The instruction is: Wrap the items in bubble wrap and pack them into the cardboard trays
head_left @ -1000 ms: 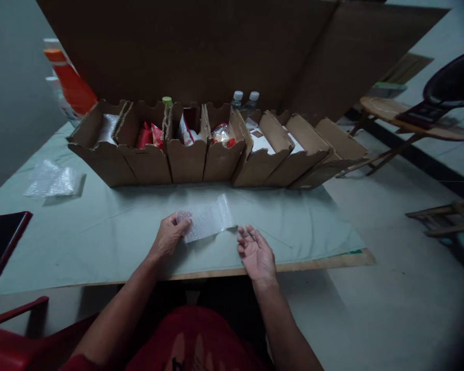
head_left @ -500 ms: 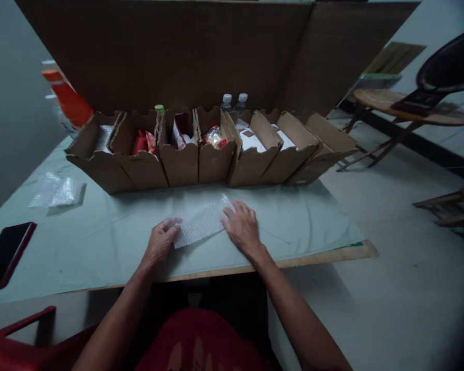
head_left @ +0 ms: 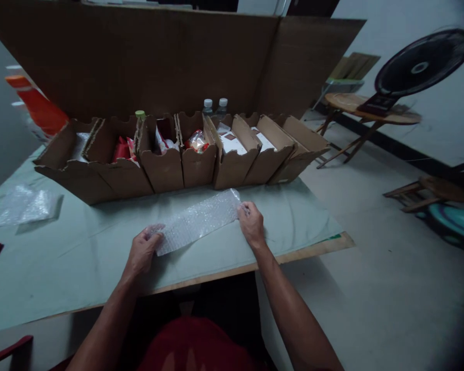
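bubble wrap sheet now stretched out flat, right hand moved onto its far end

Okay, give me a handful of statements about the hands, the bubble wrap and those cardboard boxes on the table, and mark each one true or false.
1. Each hand holds one end of the bubble wrap strip: the left hand its near left end, the right hand its far right end. True.
2. The strip is rolled into a tight tube. False: it lies stretched out flat on the table cover.
3. A row of open cardboard boxes stands behind the strip. True.
4. The strip lies inside one of the boxes. False: it lies on the cover in front of them.
5. Two capped bottles stand behind the boxes. True.
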Demonstrator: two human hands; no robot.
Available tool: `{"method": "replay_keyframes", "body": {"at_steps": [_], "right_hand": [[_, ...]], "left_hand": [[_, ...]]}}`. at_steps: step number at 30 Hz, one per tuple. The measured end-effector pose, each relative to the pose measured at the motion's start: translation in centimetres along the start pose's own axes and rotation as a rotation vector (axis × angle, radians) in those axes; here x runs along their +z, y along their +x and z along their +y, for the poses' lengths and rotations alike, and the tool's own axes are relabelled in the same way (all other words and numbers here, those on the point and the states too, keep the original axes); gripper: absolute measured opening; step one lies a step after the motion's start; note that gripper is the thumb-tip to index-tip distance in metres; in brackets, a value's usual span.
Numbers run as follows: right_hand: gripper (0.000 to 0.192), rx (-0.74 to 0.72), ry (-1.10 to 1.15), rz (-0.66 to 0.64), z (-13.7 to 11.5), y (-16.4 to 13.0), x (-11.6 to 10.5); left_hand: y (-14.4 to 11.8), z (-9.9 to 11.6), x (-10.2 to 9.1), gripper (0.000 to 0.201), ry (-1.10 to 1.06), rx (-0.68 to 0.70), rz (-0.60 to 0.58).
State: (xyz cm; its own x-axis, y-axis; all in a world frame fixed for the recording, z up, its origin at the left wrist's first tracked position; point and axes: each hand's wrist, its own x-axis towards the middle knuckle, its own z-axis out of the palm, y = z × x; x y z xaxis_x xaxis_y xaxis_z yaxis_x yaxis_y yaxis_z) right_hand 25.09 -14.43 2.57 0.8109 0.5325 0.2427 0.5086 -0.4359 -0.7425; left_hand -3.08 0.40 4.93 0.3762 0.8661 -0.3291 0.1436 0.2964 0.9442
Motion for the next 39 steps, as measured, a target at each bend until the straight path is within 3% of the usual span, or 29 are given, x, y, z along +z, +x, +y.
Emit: {"method": "replay_keyframes", "body": {"at_steps": [6,12,17,21,25,31,33,35,39], "right_hand": [[0.026,0.072,0.201,0.031,1.8,-0.8,-1.3],[0.036,0.049,0.242,0.055,1.3,-2.1,-1.5],[0.039,-0.008,0.068,-0.032,0.0,-3.4,-1.1],[0.04,-0.041,-0.163,-0.108,-0.8,-4.0,-0.8],[0.044,-0.079,-0.27,-0.139,-1.1,-4.1,-0.8],[0.047,-0.092,-0.328,-0.195,-1.4,-4.5,-0.7],[0.047,-0.097,-0.291,-0.219,-1.3,-4.0,-1.7],[0.042,-0.119,-0.259,-0.196,-1.1,-2.4,-4.0],[0.034,-0.225,-0.436,0.093,-0.6,4.3,-11.8]], "left_hand": [[0.9,0.4,-2.3,0.06,0.061,-0.009,0.021],[2.7,1.5,-4.1,0.063,0.199,0.062,0.014],[4.1,1.9,-5.7,0.066,0.346,0.134,0.048],[5.0,1.1,-6.7,0.061,0.622,0.195,0.091],[5.0,0.7,-6.5,0.054,0.808,0.255,0.115],[4.9,1.1,-6.6,0.054,0.883,0.229,0.151],[5.2,1.1,-7.3,0.055,0.904,0.214,0.182],[5.6,1.0,-8.1,0.056,0.935,0.207,0.211],[5.9,0.4,-8.9,0.055,1.001,0.206,0.209]]}}
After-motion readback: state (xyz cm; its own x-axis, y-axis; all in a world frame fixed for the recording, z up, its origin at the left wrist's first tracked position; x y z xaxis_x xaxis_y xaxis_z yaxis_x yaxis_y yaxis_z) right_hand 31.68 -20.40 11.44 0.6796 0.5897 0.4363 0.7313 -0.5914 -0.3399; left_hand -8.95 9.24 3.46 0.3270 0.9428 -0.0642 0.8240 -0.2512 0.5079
